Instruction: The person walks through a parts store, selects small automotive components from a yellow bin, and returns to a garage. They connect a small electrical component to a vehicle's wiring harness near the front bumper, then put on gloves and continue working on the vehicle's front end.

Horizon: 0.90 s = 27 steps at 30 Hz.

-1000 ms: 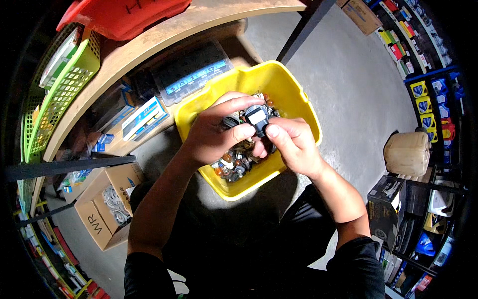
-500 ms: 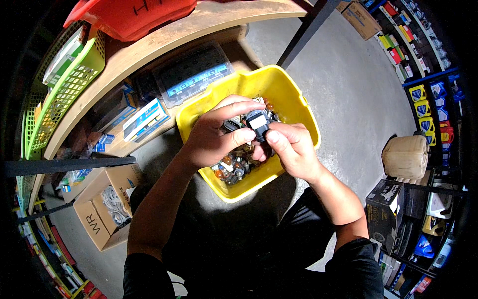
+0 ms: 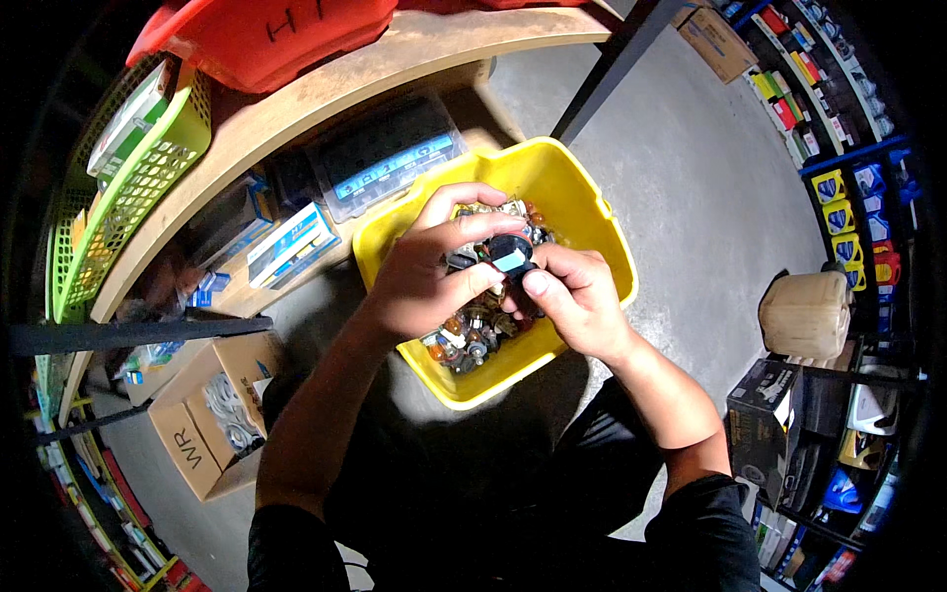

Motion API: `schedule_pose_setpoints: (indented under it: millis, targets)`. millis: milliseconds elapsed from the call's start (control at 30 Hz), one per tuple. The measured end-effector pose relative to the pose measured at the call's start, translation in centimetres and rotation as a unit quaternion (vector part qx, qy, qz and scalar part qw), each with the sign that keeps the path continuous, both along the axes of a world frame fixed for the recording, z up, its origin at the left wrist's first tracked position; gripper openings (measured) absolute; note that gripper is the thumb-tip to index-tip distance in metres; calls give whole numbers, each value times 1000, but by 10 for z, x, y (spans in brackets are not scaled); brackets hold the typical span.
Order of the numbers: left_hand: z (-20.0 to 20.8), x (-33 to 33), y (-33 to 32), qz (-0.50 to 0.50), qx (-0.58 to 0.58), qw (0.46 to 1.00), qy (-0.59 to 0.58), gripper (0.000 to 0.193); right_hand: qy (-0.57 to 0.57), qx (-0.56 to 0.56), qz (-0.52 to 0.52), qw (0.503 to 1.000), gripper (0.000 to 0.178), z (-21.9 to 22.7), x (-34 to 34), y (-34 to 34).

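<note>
Above a yellow plastic bin (image 3: 584,187), I hold a black round part (image 3: 510,255) with a pale label on its face; its exact kind is not clear. My left hand (image 3: 414,286) curls round it from the left, the thumb below and the fingers above, so the hand is closed on it. My right hand (image 3: 584,304) pinches its right side between thumb and forefinger. Under both hands, a jumble of small bulbs (image 3: 472,347), amber and clear, with other little parts, lies in the bin. My hands and the black part hide some of this heap.
A wooden shelf unit (image 3: 326,79) curves along the left, bearing a red tub (image 3: 266,49) and a green basket (image 3: 128,197). A clear organiser case (image 3: 390,163) sits on its lower board. Left of my legs stands an open carton (image 3: 192,444). A beige jerrycan (image 3: 804,316) is on the right.
The black part has tilted between my fingers, and its label now faces a different way and looks bluish. Both hands stay nearly in place. The view has shifted slightly.
</note>
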<state>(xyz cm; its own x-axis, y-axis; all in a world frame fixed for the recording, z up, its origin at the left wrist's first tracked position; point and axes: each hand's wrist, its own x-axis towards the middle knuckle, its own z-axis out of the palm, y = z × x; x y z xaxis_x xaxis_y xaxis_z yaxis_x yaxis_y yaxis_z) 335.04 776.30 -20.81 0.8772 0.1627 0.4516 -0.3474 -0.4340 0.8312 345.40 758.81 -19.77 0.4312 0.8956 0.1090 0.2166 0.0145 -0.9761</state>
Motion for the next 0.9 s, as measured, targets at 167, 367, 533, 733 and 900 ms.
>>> schedule_pose_setpoints:
  millis: [167, 367, 533, 733, 900]
  targets:
    - [-1, 3, -3, 0, 14, 1000, 17, 40, -28, 29, -15, 999, 22, -1, 4, -1]
    - [-6, -4, -7, -72, -237, 955, 163, 32, -280, 16, -72, 957, 29, 16, 18, -1]
    - [-8, -2, -6, -102, -272, 912, 288, 27, -284, 78, -1, 956, 32, 7, 25, 3]
    - [-4, 2, -12, -112, -312, 909, 253, 36, -303, 47, -13, 952, 29, 8, 24, 1]
    - [-2, 4, -11, -97, -232, 941, 226, 46, -313, 53, -59, 946, 28, 0, 26, 0]
